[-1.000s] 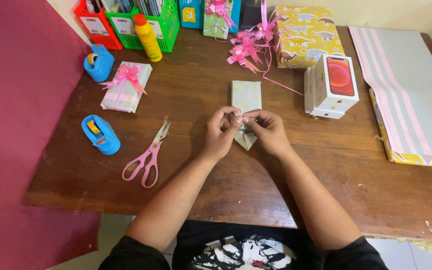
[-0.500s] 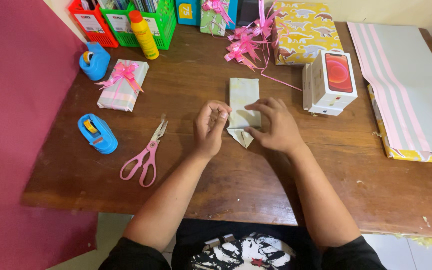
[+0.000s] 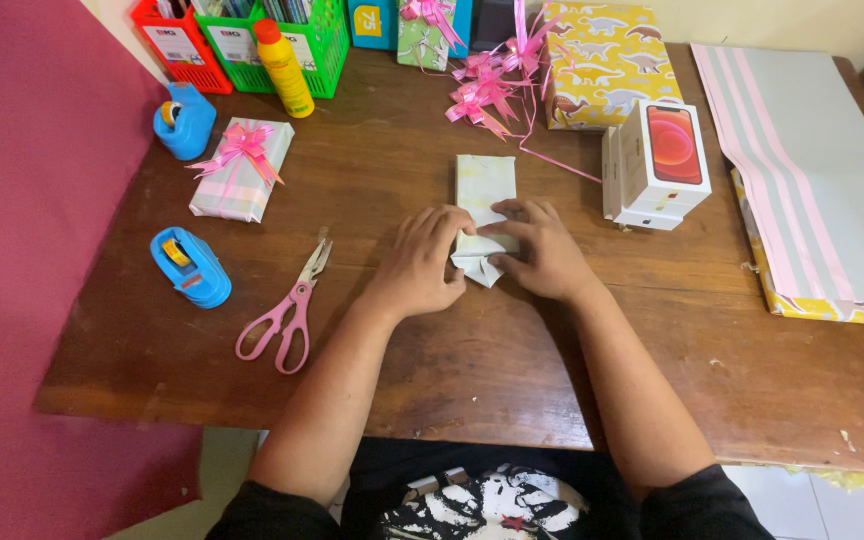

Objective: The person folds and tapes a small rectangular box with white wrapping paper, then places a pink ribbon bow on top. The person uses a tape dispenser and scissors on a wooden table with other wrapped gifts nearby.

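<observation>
Pale wrapping paper covers the small parcel point(image 3: 485, 195) that lies flat near the middle of the wooden surface point(image 3: 512, 370), with its near end folded into a pointed flap. Your left hand point(image 3: 420, 265) rests palm down at the parcel's near left corner, fingers spread loosely and pressing the paper rather than gripping it. Your right hand point(image 3: 539, 255) lies flat on the near right corner, fingers stretched across the fold and touching the left fingertips over the flap.

Just left of your left hand lie pink-handled scissors point(image 3: 287, 315), blades pointing away from you. Further left sits a blue tape dispenser point(image 3: 189, 266), and a second one point(image 3: 183, 120) stands near the far left corner. Between them rests a wrapped gift with a pink bow point(image 3: 240, 180). Just right of the parcel stands a white phone box point(image 3: 657, 165). Behind it is a yellow dinosaur-print box point(image 3: 597, 60), with loose pink ribbon bows point(image 3: 487, 90) beside it. Striped grey and pink paper sheets point(image 3: 812, 170) lie well to your right.
</observation>
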